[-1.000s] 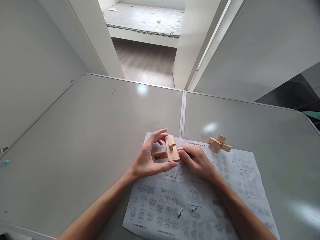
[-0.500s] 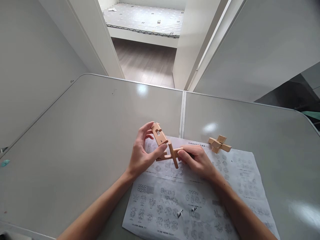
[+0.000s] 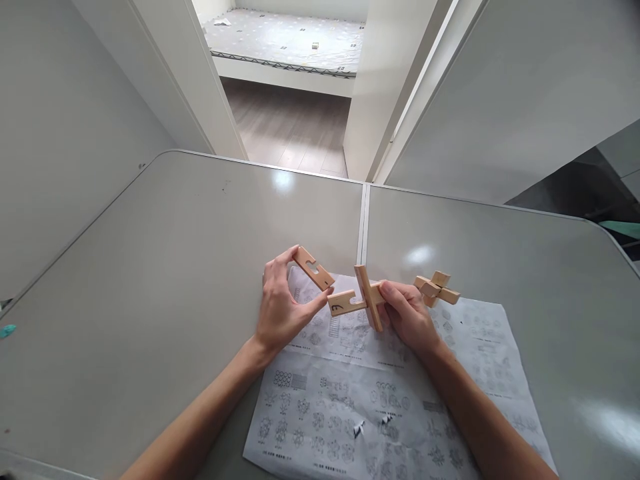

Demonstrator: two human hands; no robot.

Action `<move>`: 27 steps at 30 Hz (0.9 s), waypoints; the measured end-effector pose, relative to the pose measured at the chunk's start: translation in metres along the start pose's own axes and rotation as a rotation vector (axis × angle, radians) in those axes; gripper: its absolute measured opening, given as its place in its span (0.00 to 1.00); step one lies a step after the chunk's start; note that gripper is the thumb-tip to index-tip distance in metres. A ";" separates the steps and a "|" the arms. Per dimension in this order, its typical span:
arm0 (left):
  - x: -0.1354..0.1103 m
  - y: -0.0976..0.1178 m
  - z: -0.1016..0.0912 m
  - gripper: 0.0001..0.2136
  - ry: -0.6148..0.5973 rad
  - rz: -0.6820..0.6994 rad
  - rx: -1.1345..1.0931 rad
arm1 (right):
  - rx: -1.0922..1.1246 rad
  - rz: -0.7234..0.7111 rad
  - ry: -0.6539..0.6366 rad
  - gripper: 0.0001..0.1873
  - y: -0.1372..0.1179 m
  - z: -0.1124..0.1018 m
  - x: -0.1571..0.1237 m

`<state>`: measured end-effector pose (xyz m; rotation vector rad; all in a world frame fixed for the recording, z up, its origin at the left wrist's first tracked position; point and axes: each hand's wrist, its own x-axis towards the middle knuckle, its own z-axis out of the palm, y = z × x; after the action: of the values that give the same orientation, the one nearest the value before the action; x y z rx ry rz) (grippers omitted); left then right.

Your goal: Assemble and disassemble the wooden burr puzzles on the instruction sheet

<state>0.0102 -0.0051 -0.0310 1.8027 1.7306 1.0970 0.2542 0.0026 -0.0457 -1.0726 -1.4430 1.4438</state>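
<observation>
My left hand (image 3: 283,308) pinches a flat notched wooden puzzle piece (image 3: 313,267) between thumb and fingers, lifted above the paper. My right hand (image 3: 407,313) grips two wooden pieces joined in a cross (image 3: 361,300), one flat with a curved slot pointing left, the other standing through it. The two sets are apart, a small gap between them. A printed sheet of puzzle diagrams (image 3: 380,393) lies under both hands on the grey table (image 3: 175,267).
A small assembled wooden burr puzzle (image 3: 436,288) rests on the sheet's far right corner, just behind my right hand. A seam (image 3: 363,213) splits the table in two. Beyond the table's far edge an open doorway shows wood floor and a patterned mat.
My left hand pulled the notched piece off the assembly and moved it up and left. My right hand shifted right with the remaining crossed pieces.
</observation>
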 end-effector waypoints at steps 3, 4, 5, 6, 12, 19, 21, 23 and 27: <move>-0.001 -0.002 0.001 0.36 -0.070 0.085 0.087 | 0.036 0.014 0.016 0.33 0.003 -0.001 0.000; -0.002 -0.002 0.002 0.37 -0.083 0.108 0.110 | 0.044 0.017 0.016 0.33 0.003 -0.001 0.000; -0.002 -0.002 0.002 0.37 -0.090 0.124 0.129 | 0.049 0.019 0.015 0.32 0.002 -0.001 0.000; -0.002 -0.002 0.003 0.37 -0.094 0.135 0.144 | 0.054 0.021 0.014 0.32 0.001 0.000 0.000; -0.002 -0.003 0.004 0.35 -0.109 0.154 0.189 | 0.053 0.019 0.016 0.33 0.000 0.000 0.001; 0.000 0.000 0.004 0.32 -0.112 0.173 0.201 | 0.072 0.014 0.015 0.33 0.003 0.000 0.001; 0.000 0.001 0.004 0.31 -0.114 0.171 0.209 | 0.082 0.016 0.012 0.33 0.003 0.000 0.000; -0.001 0.001 0.004 0.31 -0.112 0.171 0.215 | 0.090 0.022 0.009 0.32 0.004 0.000 0.000; -0.001 0.000 0.005 0.31 -0.114 0.172 0.223 | 0.099 0.029 0.013 0.32 0.005 0.000 -0.001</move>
<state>0.0139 -0.0054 -0.0340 2.1403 1.7132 0.8731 0.2540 0.0019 -0.0506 -1.0433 -1.3381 1.5099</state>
